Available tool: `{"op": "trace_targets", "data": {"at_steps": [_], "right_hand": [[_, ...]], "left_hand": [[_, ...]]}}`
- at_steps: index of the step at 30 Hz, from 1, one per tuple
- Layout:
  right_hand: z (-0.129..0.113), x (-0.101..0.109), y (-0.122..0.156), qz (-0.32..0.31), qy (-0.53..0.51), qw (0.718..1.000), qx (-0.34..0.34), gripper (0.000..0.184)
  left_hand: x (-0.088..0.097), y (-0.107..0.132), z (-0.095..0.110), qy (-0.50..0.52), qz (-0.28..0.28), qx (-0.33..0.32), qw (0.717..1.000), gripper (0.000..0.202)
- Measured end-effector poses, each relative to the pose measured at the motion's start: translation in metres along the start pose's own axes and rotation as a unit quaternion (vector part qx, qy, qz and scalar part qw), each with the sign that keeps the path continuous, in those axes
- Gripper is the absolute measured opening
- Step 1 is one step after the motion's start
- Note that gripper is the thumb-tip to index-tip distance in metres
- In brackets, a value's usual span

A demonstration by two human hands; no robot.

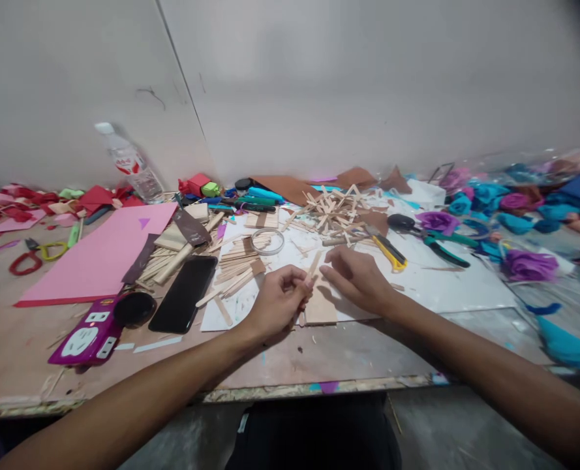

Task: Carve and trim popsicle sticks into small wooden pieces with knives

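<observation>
In the head view my left hand (282, 297) pinches a wooden craft stick (314, 264) that points up and away from me. My right hand (358, 277) is just to the right of the stick, fingers bent and apart, with nothing visible in it. Under the stick lies a small flat wooden piece (321, 310) at the front edge of the white board (446, 281). Left of my hands are rows of craft sticks (241, 261) and a roll of clear tape (267, 241). A heap of loose sticks (336, 209) lies behind them.
A yellow utility knife (390, 253) and green-handled pliers (446, 251) lie to the right, near paper flowers (529, 266). On the left are a black phone (184, 294), a purple power strip (87, 333), pink paper (104, 251), scissors (38, 254) and a leaning bottle (129, 160).
</observation>
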State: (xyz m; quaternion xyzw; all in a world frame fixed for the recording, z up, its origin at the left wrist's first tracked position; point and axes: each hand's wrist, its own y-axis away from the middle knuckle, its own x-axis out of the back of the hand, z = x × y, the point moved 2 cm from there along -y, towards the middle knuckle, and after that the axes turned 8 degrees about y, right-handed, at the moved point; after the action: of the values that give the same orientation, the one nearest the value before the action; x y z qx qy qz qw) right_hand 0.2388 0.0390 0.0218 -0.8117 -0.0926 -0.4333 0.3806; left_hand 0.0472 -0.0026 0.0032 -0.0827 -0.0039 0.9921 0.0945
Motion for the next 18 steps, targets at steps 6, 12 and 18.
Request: {"op": "trace_targets", "data": {"at_steps": [6, 12, 18], "right_hand": [[0.001, -0.005, 0.000, -0.052, -0.123, 0.991, -0.011, 0.023], [-0.006, -0.011, 0.000, -0.077, -0.215, 0.971, -0.072, 0.020], [-0.010, -0.019, 0.004, -0.105, -0.325, 0.931, -0.131, 0.024]], "left_hand": [[-0.002, 0.000, -0.001, 0.010, -0.007, 0.010, 1.000, 0.035], [-0.002, 0.000, -0.004, 0.014, -0.005, 0.024, 1.000, 0.035], [0.000, -0.001, 0.000, 0.017, -0.008, 0.031, 0.999, 0.036]]}}
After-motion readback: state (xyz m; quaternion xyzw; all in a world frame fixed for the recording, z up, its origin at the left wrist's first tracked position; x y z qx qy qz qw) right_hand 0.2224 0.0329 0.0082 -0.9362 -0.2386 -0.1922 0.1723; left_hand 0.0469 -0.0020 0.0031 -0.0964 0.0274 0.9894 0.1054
